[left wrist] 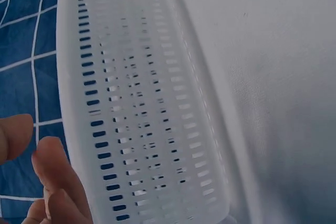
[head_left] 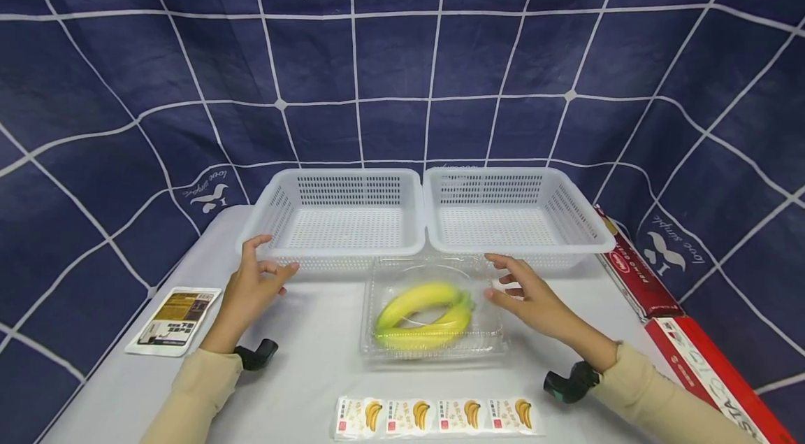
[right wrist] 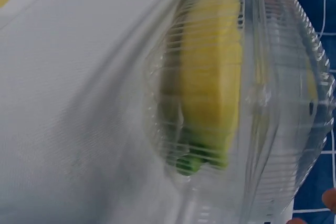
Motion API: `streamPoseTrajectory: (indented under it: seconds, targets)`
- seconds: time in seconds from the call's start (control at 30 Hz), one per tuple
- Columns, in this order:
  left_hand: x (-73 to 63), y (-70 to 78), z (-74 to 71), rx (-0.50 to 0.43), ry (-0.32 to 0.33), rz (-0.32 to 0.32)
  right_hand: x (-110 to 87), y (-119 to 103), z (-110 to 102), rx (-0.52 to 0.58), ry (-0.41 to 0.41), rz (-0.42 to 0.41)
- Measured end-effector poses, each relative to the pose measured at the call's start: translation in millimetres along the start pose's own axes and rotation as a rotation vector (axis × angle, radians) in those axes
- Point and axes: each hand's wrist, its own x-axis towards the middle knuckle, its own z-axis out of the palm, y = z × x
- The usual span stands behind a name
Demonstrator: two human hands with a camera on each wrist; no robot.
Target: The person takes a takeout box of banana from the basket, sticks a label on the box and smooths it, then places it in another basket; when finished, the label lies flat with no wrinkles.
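Two bananas (head_left: pixel 434 333) sit in the box (head_left: pixel 468 276) on the desk (head_left: pixel 302 360), my left grip (head_left: pixel 254 284) and right grip (head_left: pixel 530 295) both empty, fingers apart, so I judge this a reach, next calling for a pinch on the box.

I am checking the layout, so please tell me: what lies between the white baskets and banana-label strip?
The clear container holding bananas, then bare white tabletop, as the head view shows.

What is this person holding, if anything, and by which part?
Nothing appears held: the left hand is beside the left white basket, the right hand beside the clear container of bananas, neither gripping.
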Motion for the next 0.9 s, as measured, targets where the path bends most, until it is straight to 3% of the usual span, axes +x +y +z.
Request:
streamPoseTrajectory:
  seconds: [0.23, 0.33, 0.47, 0.6, 0.7, 0.9]
  targets:
    - [-20.7, 6.1, 0.8, 0.051, -0.111, 0.142, -3.7, -13.6, 6.0, -0.088, 0.099, -0.269]
    - [-26.5, 5.5, 3.3, 0.057, -0.228, 0.226, -2.6, -19.5, 9.5, -0.086, 0.099, -0.334]
    - [-33.0, 2.9, 9.5, 0.018, -0.441, 0.314, -1.6, -28.4, 16.3, -0.026, 0.054, -0.376]
    - [-39.1, 1.4, 18.3, -0.053, -0.632, 0.345, -2.8, -38.3, 26.3, 0.062, -0.028, -0.392]
    - [-42.8, 1.6, 25.9, -0.12, -0.738, 0.345, -3.1, -44.8, 34.2, 0.117, -0.092, -0.383]
    - [-48.6, 2.2, 39.5, -0.184, -0.898, 0.272, -5.5, -54.7, 45.2, 0.187, -0.205, -0.359]
